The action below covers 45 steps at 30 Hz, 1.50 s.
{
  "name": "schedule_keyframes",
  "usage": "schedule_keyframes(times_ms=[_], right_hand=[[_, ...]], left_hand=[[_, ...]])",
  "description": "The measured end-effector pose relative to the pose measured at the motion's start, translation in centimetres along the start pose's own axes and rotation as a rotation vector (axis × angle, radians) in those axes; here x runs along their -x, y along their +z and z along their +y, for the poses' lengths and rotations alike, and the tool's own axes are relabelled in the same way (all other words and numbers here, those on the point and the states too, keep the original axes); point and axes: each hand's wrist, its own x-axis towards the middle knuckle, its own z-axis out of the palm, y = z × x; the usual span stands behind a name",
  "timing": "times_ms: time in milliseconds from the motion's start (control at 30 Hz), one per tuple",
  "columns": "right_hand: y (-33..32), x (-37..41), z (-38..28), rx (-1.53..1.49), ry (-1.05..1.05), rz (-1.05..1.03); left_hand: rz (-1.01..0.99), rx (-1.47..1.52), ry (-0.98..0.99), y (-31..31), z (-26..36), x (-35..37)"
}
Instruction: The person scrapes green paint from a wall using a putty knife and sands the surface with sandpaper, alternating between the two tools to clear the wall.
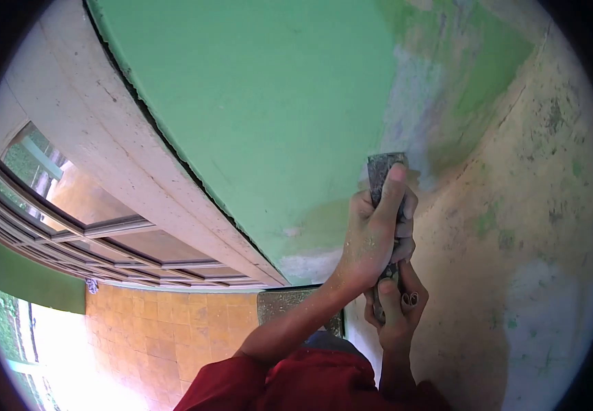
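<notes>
Both of my hands are closed around a dark, paint-crusted scraper (381, 169), which points up along the wall. My left hand (372, 240) wraps its upper part, with the thumb laid along the flat of the blade. Below it, my right hand (396, 315) grips the handle; a ring shows on one finger. The blade's end rests at or very near the wall, by the border between green paint (262, 116) and a bare greyish patch (413, 103). Green flecks dot my left hand and forearm. My fingers hide much of the handle.
To the right, a beige, scraped wall surface (461, 274) meets the green one at a corner. On the left runs a pale window frame (105, 103) with glass panes (98, 198). Orange floor tiles (153, 329) and a speckled dark surface (283, 305) lie below.
</notes>
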Motion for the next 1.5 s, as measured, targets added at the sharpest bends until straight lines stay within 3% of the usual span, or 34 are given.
schedule_keyframes(times_ms=[67,133,233,367,467,800,867,967,1100,1233,1500], right_hand=[[-0.1,0.1,-0.3,0.019,0.021,0.044],[-0.4,0.0,-0.7,0.005,0.005,-0.007],[-0.5,0.9,0.3,0.018,0.031,0.032],[-1.0,0.4,-0.7,0.022,0.007,0.014],[-0.7,0.8,0.2,-0.038,0.074,0.023],[-0.6,0.3,-0.5,0.013,0.031,0.052],[-0.7,-0.1,-1.2,0.003,0.032,0.010],[-0.5,0.4,-1.3,-0.026,0.043,-0.028],[-0.1,-0.4,-2.6,-0.037,0.069,-0.005],[0.0,0.5,-2.1,-0.009,0.080,0.028],[-0.2,0.3,-1.9,-0.058,0.067,-0.020]], left_hand=[[0.021,-0.022,0.001,0.1,-0.1,-0.2],[-0.100,0.006,0.096,0.5,0.6,-0.6],[0.021,-0.002,-0.028,-0.8,-1.5,-0.2],[-0.071,0.072,0.060,0.2,-1.0,-0.4],[0.005,-0.006,-0.004,-0.9,-1.7,-0.3],[0.017,-0.003,0.000,0.0,-1.1,-0.3],[-0.058,0.017,0.086,1.3,0.5,-0.7],[0.014,-0.018,-0.008,-0.3,-1.3,-0.3],[-0.052,-0.022,0.090,1.4,0.8,-0.5],[0.021,-0.007,0.007,-0.3,-1.4,-0.4],[-0.017,-0.010,0.052,0.5,-0.1,-0.1]])
